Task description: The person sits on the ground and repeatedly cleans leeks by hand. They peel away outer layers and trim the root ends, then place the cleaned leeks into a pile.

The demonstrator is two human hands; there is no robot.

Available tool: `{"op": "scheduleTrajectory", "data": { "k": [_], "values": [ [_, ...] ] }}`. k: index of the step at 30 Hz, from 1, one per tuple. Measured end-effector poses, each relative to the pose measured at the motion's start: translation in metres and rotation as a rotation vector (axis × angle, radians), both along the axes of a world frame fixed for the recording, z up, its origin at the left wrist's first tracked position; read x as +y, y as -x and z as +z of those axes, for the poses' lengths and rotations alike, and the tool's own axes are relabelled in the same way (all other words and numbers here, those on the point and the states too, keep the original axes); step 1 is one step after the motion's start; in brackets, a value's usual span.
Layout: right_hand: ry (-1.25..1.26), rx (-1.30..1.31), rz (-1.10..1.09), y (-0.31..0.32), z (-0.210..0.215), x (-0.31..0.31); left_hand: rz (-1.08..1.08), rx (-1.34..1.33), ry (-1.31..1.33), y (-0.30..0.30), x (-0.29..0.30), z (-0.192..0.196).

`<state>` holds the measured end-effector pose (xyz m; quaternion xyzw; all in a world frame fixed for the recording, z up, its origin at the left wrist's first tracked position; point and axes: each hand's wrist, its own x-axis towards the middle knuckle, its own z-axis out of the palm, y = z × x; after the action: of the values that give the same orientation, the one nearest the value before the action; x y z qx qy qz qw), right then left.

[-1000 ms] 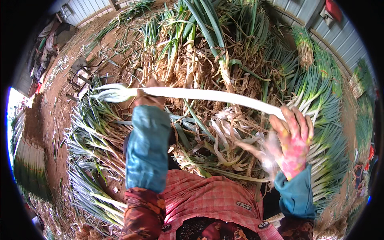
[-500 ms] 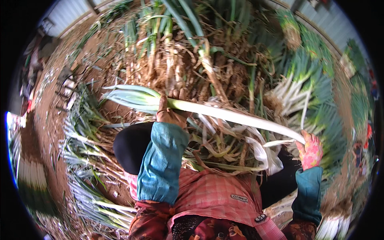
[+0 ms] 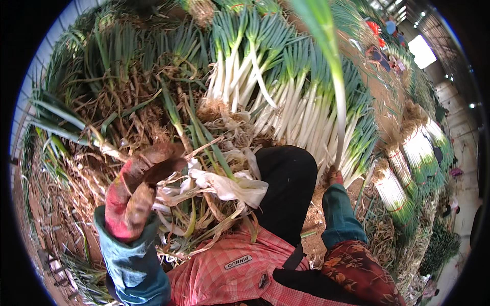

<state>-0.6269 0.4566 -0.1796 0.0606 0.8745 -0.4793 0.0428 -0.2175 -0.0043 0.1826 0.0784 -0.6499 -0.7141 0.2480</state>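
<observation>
Right hand (image 3: 334,176), red-gloved, gripping base of long white-stalked green onion (image 3: 337,86); fingers mostly hidden, seemingly wrapped round stalk. Onion's long axis running upward from hand, leaves at top edge. Trimmed white onion pile (image 3: 286,109) lying just left of stalk. Left hand (image 3: 138,196), dirty red glove, fingers loosely curled, touching peeled white onion skins (image 3: 224,183), holding nothing firmly.

One long leek (image 3: 338,97) stands almost upright, white stalk below and green leaf above, its root end low beside the heap.
</observation>
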Motion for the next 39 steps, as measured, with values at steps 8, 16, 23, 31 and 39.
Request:
{"op": "scheduleTrajectory", "data": {
  "k": [8, 16, 23, 31, 39],
  "values": [
    [-0.441, -0.305, 0.45, 0.006, 0.045, -0.079, 0.227, -0.619, -0.25, -0.039, -0.019, -0.079],
    [0.047, -0.353, 0.694, -0.022, 0.205, -0.349, 0.329, -0.55, -0.507, -0.137, -0.086, -0.137],
    [0.093, -0.341, 1.503, -0.211, 0.174, -0.541, 0.519, -0.487, -0.312, -0.144, -0.082, -0.131],
    [0.262, -0.744, 1.322, -0.369, 0.116, -0.611, 0.371, -0.473, -0.302, -0.144, -0.079, -0.098],
    [0.158, -0.335, 1.682, -0.4, 0.209, -0.566, 0.887, -0.15, -0.453, -0.166, -0.092, -0.093]
  ]
}}
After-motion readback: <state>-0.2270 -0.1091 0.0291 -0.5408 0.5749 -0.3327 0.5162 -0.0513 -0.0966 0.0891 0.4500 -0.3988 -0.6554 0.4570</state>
